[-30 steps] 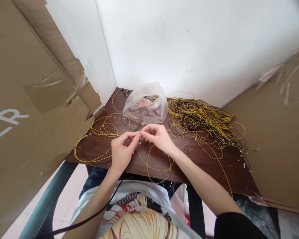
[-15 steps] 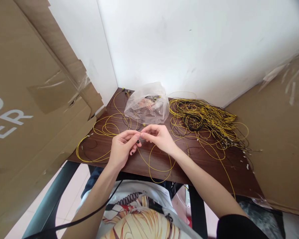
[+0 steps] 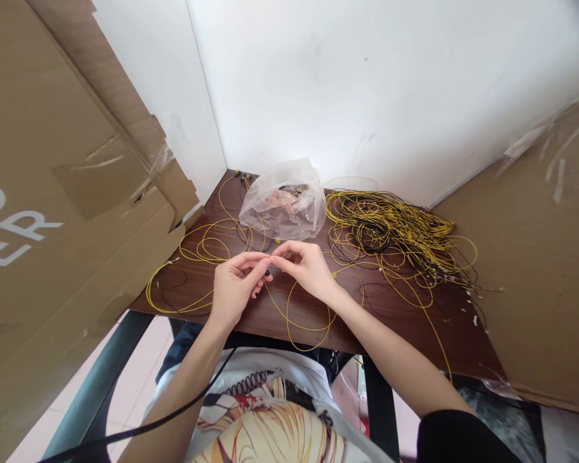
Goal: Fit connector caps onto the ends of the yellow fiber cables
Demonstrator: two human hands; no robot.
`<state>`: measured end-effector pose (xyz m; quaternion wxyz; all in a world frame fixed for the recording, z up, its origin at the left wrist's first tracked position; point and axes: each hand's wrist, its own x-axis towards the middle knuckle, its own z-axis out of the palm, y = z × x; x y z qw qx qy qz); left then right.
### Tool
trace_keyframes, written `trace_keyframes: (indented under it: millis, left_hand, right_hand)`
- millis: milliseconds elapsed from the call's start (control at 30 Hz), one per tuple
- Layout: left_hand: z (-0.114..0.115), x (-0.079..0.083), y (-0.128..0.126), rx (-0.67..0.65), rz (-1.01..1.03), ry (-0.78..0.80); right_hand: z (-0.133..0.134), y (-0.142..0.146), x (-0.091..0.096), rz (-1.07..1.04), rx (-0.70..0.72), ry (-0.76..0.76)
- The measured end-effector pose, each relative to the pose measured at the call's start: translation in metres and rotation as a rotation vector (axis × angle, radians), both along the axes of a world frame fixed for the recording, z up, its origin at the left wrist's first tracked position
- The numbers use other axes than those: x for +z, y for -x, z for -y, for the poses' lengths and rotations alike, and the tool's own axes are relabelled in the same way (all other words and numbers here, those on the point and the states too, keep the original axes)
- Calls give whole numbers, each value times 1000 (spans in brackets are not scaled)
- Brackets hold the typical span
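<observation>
Above the front of the brown table my left hand is closed in a pinch, with a thin yellow wire running down from beneath its fingers. My right hand pinches too, its thumb and forefinger touching the tips of my left fingers. Whatever lies between the right fingertips is too small to make out. From under the hands the yellow wire loops over the table toward its front edge. A clear plastic bag with small pieces inside stands just behind the hands.
At the back right lies a large tangled pile of yellow and black wires. More loose yellow wire coils on the left of the table. Cardboard flanks the left side, another cardboard panel the right, and a white wall closes the back.
Both hands stay pinched together in nearly the same place. The whole view has shifted very slightly; the wires and bag have not visibly moved.
</observation>
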<state>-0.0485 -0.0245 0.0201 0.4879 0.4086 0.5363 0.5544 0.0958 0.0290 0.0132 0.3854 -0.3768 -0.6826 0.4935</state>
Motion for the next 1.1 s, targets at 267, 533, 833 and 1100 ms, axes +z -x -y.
trace_keyframes:
  millis: [267,533,833,1100]
  left_hand:
    - [-1,-1,0,0,-23,-22]
    - [-2,-5,3,-40,41,-8]
    - [-5,-8,4,-75,123,3]
    - [-6,-5,3,-86,196,53]
  right_hand:
    - [2,0,1,33,-11,-55]
    - [3,0,4,30,-6,-24]
    - [4,-1,4,25,-26,-6]
    - [3,-1,7,-7,14,34]
